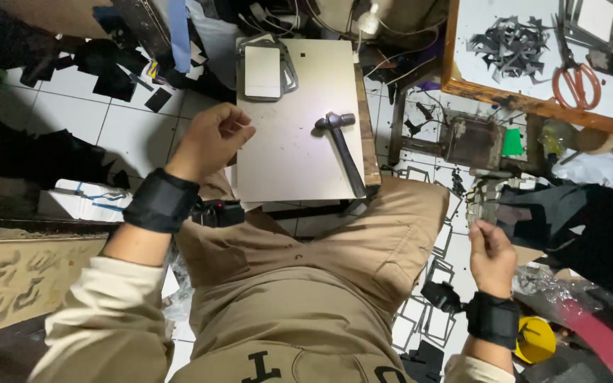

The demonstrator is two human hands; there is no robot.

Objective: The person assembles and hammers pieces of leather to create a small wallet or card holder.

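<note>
My left hand [211,142] hovers at the left edge of a white work board [299,170], fingers loosely curled with nothing visible in them. A hammer [342,145] lies on the board to its right, head toward the far side. A rectangular metal frame with a white plate [264,69] rests at the board's far end. My right hand [491,257] is low on the right beside my knee, fingers curled just under a small stack of thin grey pieces [481,200]. Whether it grips them is unclear. Both wrists wear black bands.
A wooden-rimmed tray [526,103] at the upper right holds black scraps [512,44] and orange-handled scissors [576,79]. Black cut-out frames [427,323] litter the tiled floor. A yellow round object [536,339] lies at the lower right. Dark scraps [111,74] cover the floor at the left.
</note>
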